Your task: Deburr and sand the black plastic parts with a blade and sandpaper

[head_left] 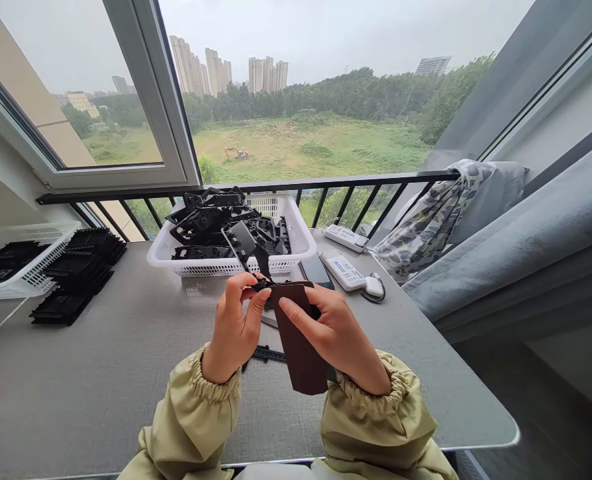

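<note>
My left hand (232,330) pinches a black plastic part (245,243) between thumb and fingertips; the frame-like part stands up above it. A dark brown flat panel (300,357) hangs at a tilt from my right hand (349,333), the thumb lying across its face and the fingers behind it. The panel's top edge meets the black part near my left fingertips; whether the two are joined I cannot tell. Behind the hands, a white basket (157,252) is heaped with black plastic parts (209,223). Under the hands lies a dark caliper-like tool (266,353), partly hidden.
Stacked black parts (79,267) stand at the left beside another white basket (51,280). Two white power strips (343,269) and a white plug (375,286) lie at the back right. A black railing (366,180) borders the grey table (176,387); a curtain (516,247) hangs right.
</note>
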`<state>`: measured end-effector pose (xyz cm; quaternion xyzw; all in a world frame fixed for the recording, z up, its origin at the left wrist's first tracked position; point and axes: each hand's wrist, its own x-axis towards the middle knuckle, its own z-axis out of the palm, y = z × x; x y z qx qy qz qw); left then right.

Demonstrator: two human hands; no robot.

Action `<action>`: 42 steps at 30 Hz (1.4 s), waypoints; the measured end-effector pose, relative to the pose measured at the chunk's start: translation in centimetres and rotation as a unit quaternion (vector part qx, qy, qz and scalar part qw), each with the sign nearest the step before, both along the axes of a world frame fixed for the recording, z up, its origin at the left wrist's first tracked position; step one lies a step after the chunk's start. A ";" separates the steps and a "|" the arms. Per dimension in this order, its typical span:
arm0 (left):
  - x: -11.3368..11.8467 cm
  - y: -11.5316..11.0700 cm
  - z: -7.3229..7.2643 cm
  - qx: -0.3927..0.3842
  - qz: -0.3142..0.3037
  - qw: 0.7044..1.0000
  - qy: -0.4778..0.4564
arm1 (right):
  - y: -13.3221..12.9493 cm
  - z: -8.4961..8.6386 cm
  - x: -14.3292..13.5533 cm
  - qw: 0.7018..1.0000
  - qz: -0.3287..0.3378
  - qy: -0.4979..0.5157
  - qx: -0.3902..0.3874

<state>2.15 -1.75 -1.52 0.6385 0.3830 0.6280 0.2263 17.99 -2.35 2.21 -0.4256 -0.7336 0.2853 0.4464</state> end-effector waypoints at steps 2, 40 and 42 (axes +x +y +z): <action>0.0 0.0 0.0 0.009 0.007 1.000 0.010 | 0.0 -0.1 0.1 1.000 -0.022 0.008 0.003; 1.1 0.0 1.1 -0.101 -0.065 0.939 -0.323 | -0.2 0.0 -1.5 0.901 0.076 0.318 -0.287; 1.2 0.0 1.2 -0.088 -0.068 0.940 -0.322 | -0.1 0.0 -1.7 0.898 0.072 0.326 -0.287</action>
